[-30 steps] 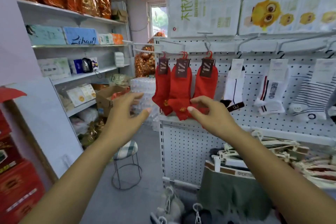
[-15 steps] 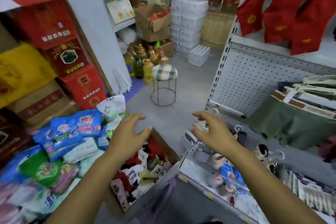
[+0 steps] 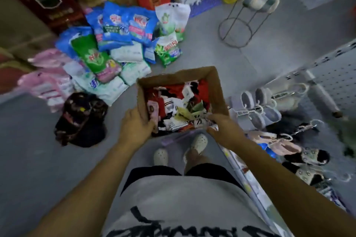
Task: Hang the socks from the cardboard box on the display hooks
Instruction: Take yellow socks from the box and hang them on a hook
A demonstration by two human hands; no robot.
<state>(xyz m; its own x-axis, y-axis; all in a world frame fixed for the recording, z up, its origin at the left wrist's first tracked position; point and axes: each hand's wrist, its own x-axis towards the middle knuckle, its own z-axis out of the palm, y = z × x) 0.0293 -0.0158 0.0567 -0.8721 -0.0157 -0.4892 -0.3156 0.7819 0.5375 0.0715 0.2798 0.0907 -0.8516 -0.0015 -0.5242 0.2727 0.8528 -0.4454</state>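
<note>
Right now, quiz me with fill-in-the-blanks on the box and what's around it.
The left hand grips the box's ____ wall.
The socks lie ____ the box.
The black bag lies to the box's ____.
The slippers lie to its ____.
Missing: left; inside; left; right.

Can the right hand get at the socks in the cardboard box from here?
Probably yes: the cardboard box is open-topped, nothing covers the socks, and the right hand is at its near rim.
</note>
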